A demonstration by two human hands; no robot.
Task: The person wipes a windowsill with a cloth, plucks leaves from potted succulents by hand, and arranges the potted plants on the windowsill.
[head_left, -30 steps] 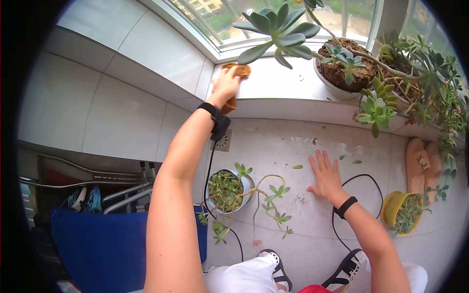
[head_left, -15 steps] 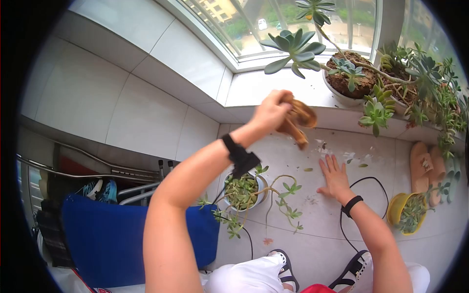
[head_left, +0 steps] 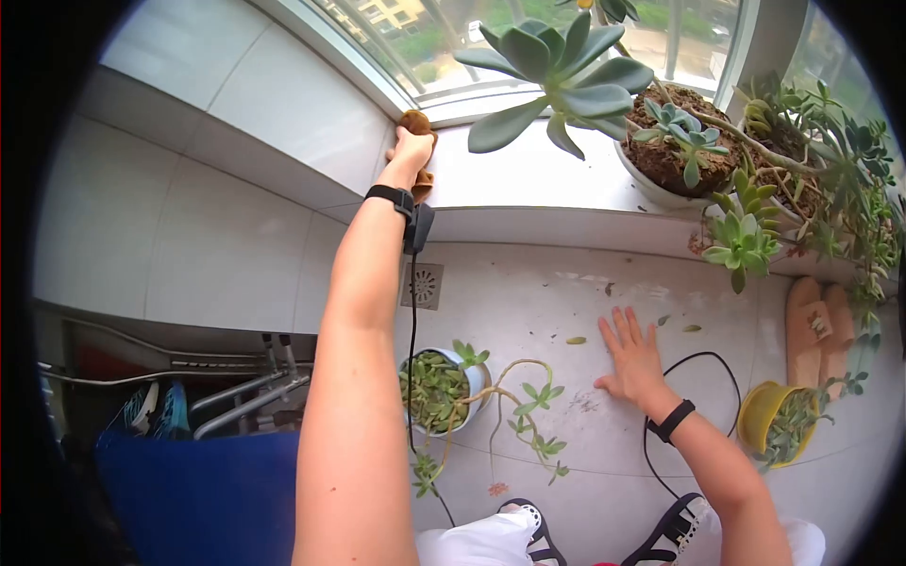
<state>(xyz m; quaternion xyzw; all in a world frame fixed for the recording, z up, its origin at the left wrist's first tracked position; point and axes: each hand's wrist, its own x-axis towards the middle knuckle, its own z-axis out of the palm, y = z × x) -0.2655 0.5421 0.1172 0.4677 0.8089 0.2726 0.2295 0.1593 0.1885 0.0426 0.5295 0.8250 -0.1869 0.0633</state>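
Note:
My left hand (head_left: pixel 410 154) is closed around a brown cloth (head_left: pixel 415 121), pressing it into the far left corner of the white windowsill (head_left: pixel 491 183) beside the window frame. Parts of the cloth stick out above and below the fingers. Flat on the tiled floor, my right hand (head_left: pixel 636 363) has its fingers spread and holds nothing. Around it lie fallen leaves (head_left: pixel 577 341) and bits of dirt. A large succulent (head_left: pixel 566 85) leans over the sill, to the right of my left hand.
Potted succulents (head_left: pixel 684 141) crowd the sill's right side. On the floor stand a trailing plant in a pale pot (head_left: pixel 479 385), a yellow pot (head_left: pixel 755 420) and pink slippers (head_left: pixel 807 330). A black cable (head_left: pixel 413 321) hangs from my left wrist. A floor drain (head_left: pixel 422 286) lies below the sill.
My left hand has carried the cloth from above the floor, left and away from me, to the sill's corner. My right hand stays flat on the floor. The view has shifted slightly.

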